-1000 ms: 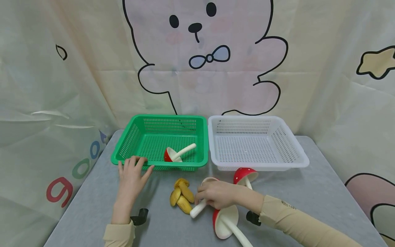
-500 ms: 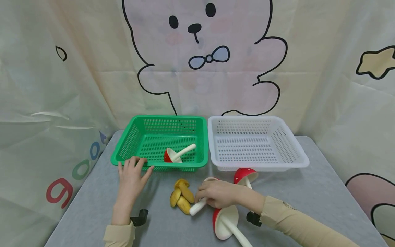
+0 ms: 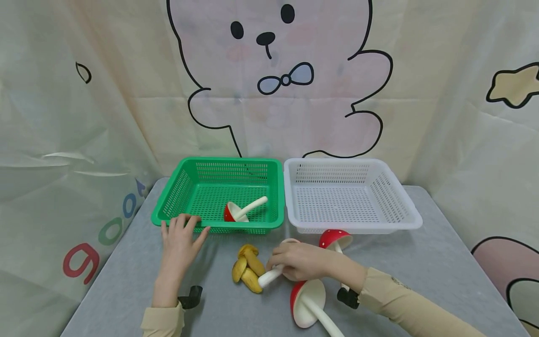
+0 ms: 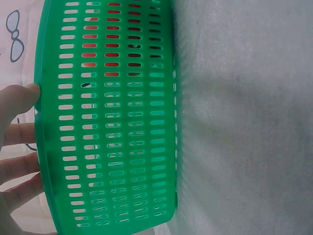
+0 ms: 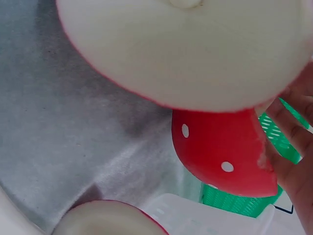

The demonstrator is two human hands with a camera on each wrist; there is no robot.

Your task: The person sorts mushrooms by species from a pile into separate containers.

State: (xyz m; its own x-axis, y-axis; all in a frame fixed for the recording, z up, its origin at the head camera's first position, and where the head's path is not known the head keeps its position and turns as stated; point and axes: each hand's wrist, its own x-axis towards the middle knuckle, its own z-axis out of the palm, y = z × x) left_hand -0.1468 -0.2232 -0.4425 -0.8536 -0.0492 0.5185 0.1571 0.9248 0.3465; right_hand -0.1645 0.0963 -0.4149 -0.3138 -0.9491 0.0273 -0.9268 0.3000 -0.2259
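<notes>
In the head view my right hand (image 3: 299,260) holds a red-capped toy mushroom, its white stem (image 3: 269,277) jutting toward the lower left. The right wrist view shows its white-dotted red cap (image 5: 220,152) against the fingers. My left hand (image 3: 181,243) grips the front rim of the green basket (image 3: 236,225), thumb outside and fingers over the edge. One red-capped mushroom (image 3: 242,213) lies inside that basket. Two more lie near my right hand: one mushroom (image 3: 309,304) with its pale underside up, another mushroom (image 3: 334,238) before the white basket. Several yellow-brown mushrooms (image 3: 248,269) lie clustered to the left.
A white basket (image 3: 353,229) stands right beside the green one at the back of the grey table (image 3: 227,313). Behind them hangs a printed curtain (image 3: 421,131). A black strap piece (image 3: 191,297) shows at my left wrist, another black piece (image 3: 348,297) at my right.
My right hand has shifted slightly right and up, and the gripped mushroom's stem has moved a little with it. The left hand stays on the green basket's rim.
</notes>
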